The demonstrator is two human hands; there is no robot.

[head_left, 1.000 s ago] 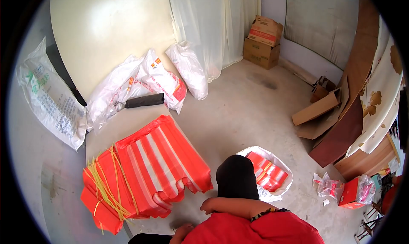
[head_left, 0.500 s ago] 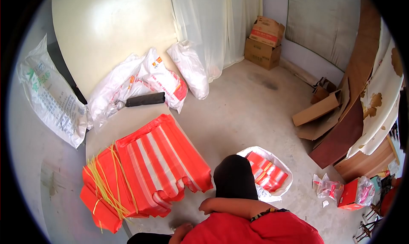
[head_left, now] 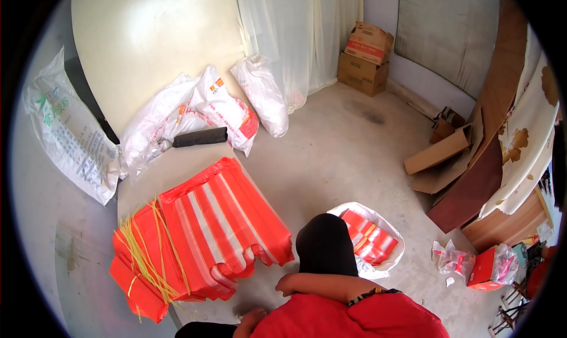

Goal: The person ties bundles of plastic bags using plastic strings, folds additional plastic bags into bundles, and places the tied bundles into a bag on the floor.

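Note:
My right hand (head_left: 286,285) hangs in front of my body beside my dark-trousered knee (head_left: 323,243). Its fingers curl out of sight. Lower down, my left hand (head_left: 254,318) rests near my other leg, fingers mostly hidden. Neither hand visibly touches the stack of red-and-white striped plastic bags (head_left: 227,217), which lies on a low board just ahead to the left. Loose yellow strips (head_left: 144,249) lie across the stack's left part. A folded red bundle (head_left: 139,291) with a yellow tie lies at its near left end. Right of my knee, a white sack (head_left: 397,261) holds tied red-and-white bundles (head_left: 369,237).
White printed sacks (head_left: 207,105) and a black roll (head_left: 201,137) lie beyond the stack. Two cardboard boxes (head_left: 363,72) stand stacked at the back. Flattened cardboard (head_left: 440,152) leans at right, near a red box (head_left: 483,270) and clear plastic wrap (head_left: 455,258).

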